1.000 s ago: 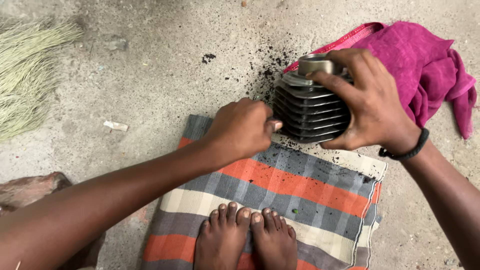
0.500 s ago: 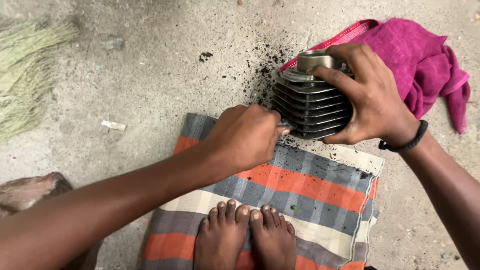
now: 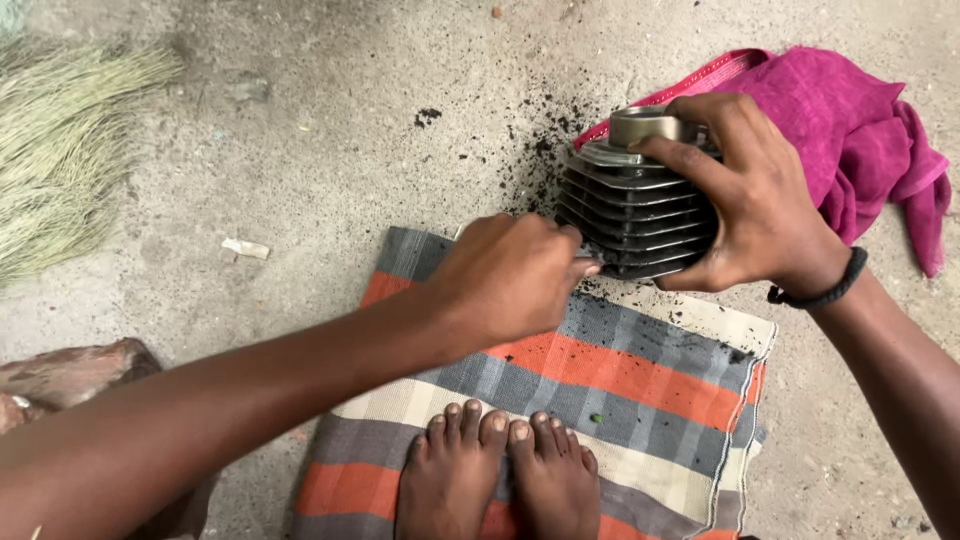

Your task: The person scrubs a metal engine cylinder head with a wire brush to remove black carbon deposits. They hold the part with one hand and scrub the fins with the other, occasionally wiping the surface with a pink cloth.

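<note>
A checked cloth (image 3: pixel 640 390) in grey, orange and cream stripes lies spread on the rough concrete floor (image 3: pixel 330 140). 2 bare feet (image 3: pixel 500 475) stand side by side on its near part. A crumpled magenta cloth (image 3: pixel 850 130) sits at the upper right. Black crumbs of dirt (image 3: pixel 530 150) are scattered across the concrete between them. A bundle of pale green broom fibres (image 3: pixel 60 160) lies at the far left, with a small white scrap (image 3: pixel 245 248) nearby and a reddish-brown stone (image 3: pixel 70 375) at the lower left.

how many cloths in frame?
2. A checked orange-and-grey cloth lies flat on the floor under the feet; a crumpled magenta cloth sits top right, behind the finned metal cylinder. Nothing suggests more hidden.
</note>
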